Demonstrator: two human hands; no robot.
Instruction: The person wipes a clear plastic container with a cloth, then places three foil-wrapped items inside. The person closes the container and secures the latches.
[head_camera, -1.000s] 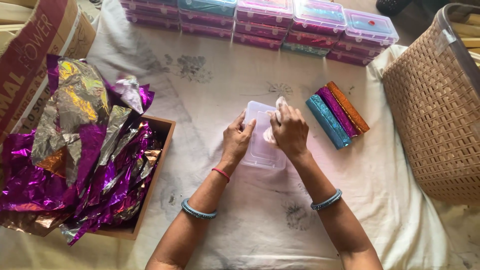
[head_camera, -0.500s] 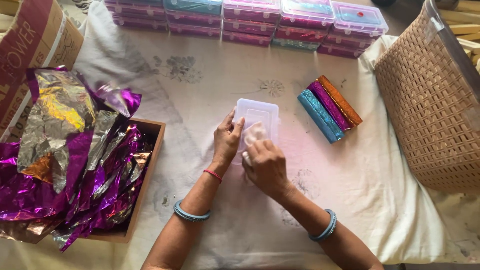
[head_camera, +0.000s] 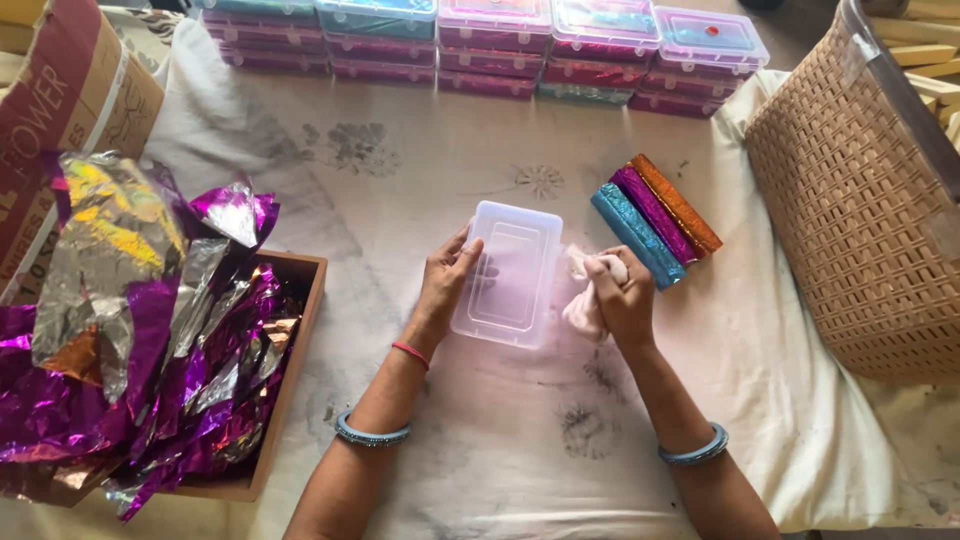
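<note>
The left hand (head_camera: 447, 283) grips the left long edge of a clear plastic container (head_camera: 507, 273), fingers curled over the rim and thumb on the near side. The container lies roughly at the centre of the white cloth-covered surface (head_camera: 420, 180), its long axis running away from the person and its far end tilted slightly right.

The right hand (head_camera: 622, 298) is closed around a bunched pale pink cloth (head_camera: 584, 296). The cloth sits just beside the container's right edge; whether it touches the plastic cannot be told.

Just right of that hand lie three foil-wrapped bars (head_camera: 655, 221), side by side and touching: one blue, one purple, one orange, all angled diagonally.

Along the far edge of the surface stands a row of stacked lidded boxes (head_camera: 490, 45), with clear lids and coloured contents.

At the right, a woven basket (head_camera: 860, 220) rests against the cloth's edge.

At the left, a wooden tray (head_camera: 290, 370) holds a loose heap of purple and silver foil sheets (head_camera: 130, 330), which spills over its rim. Behind it stands a brown cardboard carton (head_camera: 70, 110).

Each forearm carries a blue bangle; the left wrist also has a red thread.
</note>
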